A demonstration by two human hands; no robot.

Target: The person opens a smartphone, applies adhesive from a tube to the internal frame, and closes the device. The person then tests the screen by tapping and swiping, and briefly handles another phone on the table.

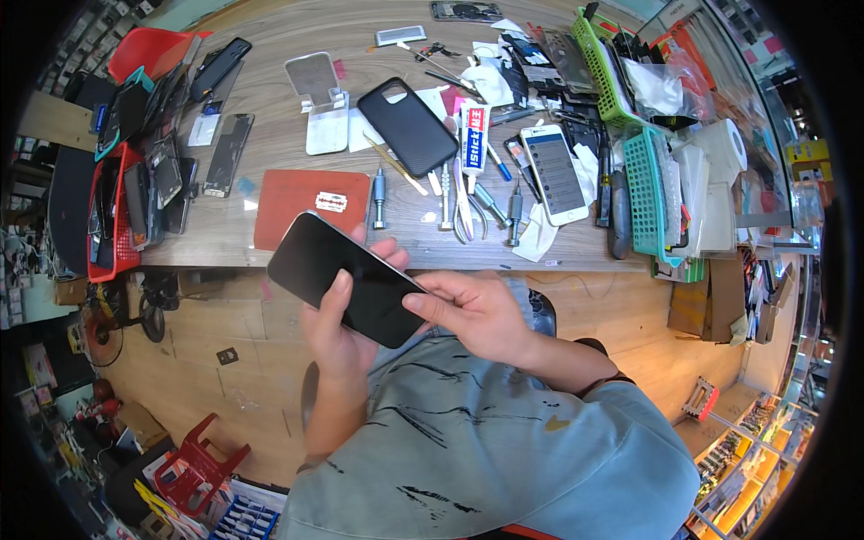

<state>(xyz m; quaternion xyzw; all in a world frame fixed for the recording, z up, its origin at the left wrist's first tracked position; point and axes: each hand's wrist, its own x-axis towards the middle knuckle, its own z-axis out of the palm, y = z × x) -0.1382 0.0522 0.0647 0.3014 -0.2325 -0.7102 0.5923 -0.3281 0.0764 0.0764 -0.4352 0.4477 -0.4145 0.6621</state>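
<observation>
A smartphone (346,274) with a dark screen is tilted in front of me, just off the table's near edge. My left hand (337,319) wraps it from below, thumb on the glass and fingers behind the far side. At the phone's right edge, my right hand (477,310) pinches the rim between thumb and fingers. Behind the phone lies a reddish-brown mat (292,202) with a razor blade (331,202) on it. Further back are a black phone case (408,126) and a white, blue and red glue tube (472,144).
Several screwdrivers (380,200) and pliers (464,216) lie along the table's front. A white phone (556,175) with a lit screen rests to the right. Green and teal baskets (643,193) stand at the right, a red basket (106,216) at the left. A white folding stand (327,126) is farther back.
</observation>
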